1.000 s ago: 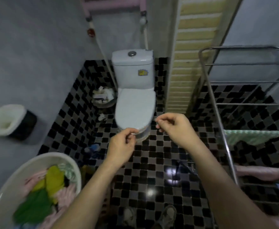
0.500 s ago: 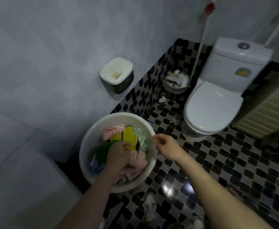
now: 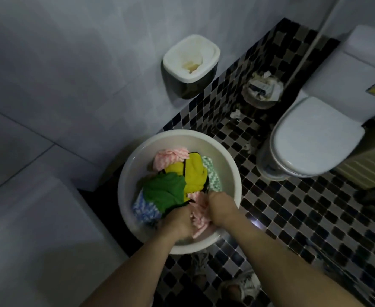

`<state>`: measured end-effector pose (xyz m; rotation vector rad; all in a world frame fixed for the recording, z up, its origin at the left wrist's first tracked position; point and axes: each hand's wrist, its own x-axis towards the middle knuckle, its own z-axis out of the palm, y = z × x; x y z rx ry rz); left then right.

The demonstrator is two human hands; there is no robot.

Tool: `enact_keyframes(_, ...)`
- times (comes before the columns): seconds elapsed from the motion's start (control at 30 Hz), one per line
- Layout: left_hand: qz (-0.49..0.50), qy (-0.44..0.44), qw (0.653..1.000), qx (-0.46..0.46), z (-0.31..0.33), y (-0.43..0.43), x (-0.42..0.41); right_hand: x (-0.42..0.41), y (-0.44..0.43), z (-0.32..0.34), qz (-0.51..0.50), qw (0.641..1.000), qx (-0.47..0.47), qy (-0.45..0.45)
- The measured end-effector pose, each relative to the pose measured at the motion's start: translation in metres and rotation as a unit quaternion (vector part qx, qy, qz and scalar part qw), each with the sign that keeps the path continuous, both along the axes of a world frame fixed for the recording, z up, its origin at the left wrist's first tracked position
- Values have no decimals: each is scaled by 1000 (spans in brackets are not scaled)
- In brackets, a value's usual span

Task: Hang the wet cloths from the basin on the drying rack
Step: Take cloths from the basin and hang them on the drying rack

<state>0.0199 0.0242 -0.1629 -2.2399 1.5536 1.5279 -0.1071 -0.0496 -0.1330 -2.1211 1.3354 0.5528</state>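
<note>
A white round basin [image 3: 128, 171] stands on the checkered floor by the wall. It holds several wet cloths: a green cloth [image 3: 163, 191], a yellow cloth [image 3: 193, 173], a pink-and-white cloth [image 3: 171, 157] at the back, a blue-and-white cloth [image 3: 143, 209] and a pale green patterned cloth [image 3: 213, 176]. Both my hands are down in the basin's near side. My left hand [image 3: 178, 222] and my right hand [image 3: 220, 207] curl their fingers into a pink patterned cloth [image 3: 198, 217] lying between them. The drying rack is out of view.
A white toilet [image 3: 315, 138] with its lid down stands at the right. A small bin of paper waste [image 3: 263, 89] sits beside it. A black-and-white container [image 3: 189, 65] stands against the grey wall. A white appliance top [image 3: 31, 240] fills the lower left. My shoes [image 3: 239, 284] show below.
The view has swung left from the drying rack down to the basin. Both hands, empty before, have gone into the basin and taken hold of the pink patterned cloth.
</note>
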Motion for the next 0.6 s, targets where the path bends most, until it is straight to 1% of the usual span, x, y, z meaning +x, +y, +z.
enact_keyframes(0.07,-14,-35,999,-13,-2,2,2,-3,-1,7,-16,1000,-25,-5)
enact_keyframes(0.1,-7,-42,999,-18,-2,0,3,-5,-4,12,-38,998,-33,-27)
enact_keyframes(0.13,23,-33,999,-24,3,-2,3,-9,-6,14,-73,995,-27,-61)
enact_keyframes(0.17,84,2,996,-34,7,-5,5,-13,-9,20,-132,984,-3,-117)
enact_keyframes(0.2,165,63,983,-46,13,-9,6,-17,-12,25,-211,958,38,-191)
enact_keyframes(0.23,260,125,956,-53,18,-13,9,-20,-14,34,-296,912,90,-269)
enact_keyframes(0.27,355,186,914,-62,24,-17,12,-24,-17,40,-375,854,135,-336)
enact_keyframes(0.3,426,241,869,-68,30,-20,16,-28,-20,46,-441,790,178,-386)
enact_keyframes(0.33,470,285,832,-79,34,-22,20,-31,-22,49,-495,724,219,-427)
enact_keyframes(0.37,494,320,803,-93,38,-23,25,-33,-23,52,-538,657,264,-457)
enact_keyframes(0.4,508,341,784,-110,42,-25,27,-35,-24,53,-573,592,307,-476)
enact_keyframes(0.43,518,328,781,-122,48,-27,29,-36,-25,55,-597,537,345,-486)
enact_keyframes(0.47,531,307,778,-133,52,-30,31,-37,-24,52,-612,499,371,-488)
enact_keyframes(0.5,542,302,772,-135,56,-33,31,-38,-23,49,-614,478,389,-493)
enact_keyframes(0.53,548,323,761,-130,58,-35,31,-38,-23,44,-610,474,397,-495)
enact_keyframes(0.57,545,349,752,-124,63,-37,30,-37,-21,42,-602,479,402,-496)
enact_keyframes(0.6,536,371,748,-123,69,-38,27,-36,-20,40,-584,500,402,-497)
